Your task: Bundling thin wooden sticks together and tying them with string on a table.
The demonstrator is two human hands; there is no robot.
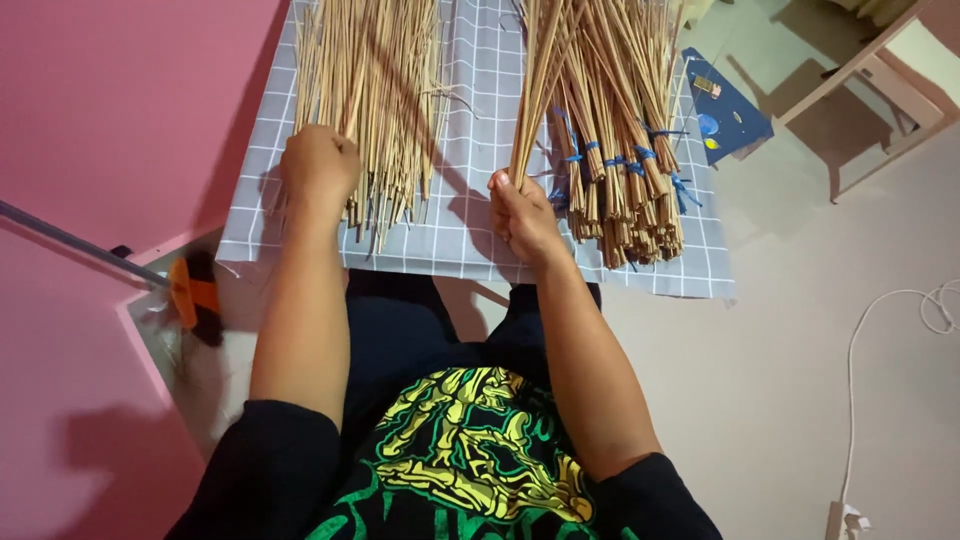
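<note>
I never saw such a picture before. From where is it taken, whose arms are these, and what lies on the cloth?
A camera on the person's head took it, looking down, so both bare arms are the person's own. The left hand rests on a loose pile of thin sticks. The right hand grips a handful of sticks by the lower ends. Beside it lie stick bundles tied with blue string. Everything lies on a grey checked cloth on the floor.
</note>
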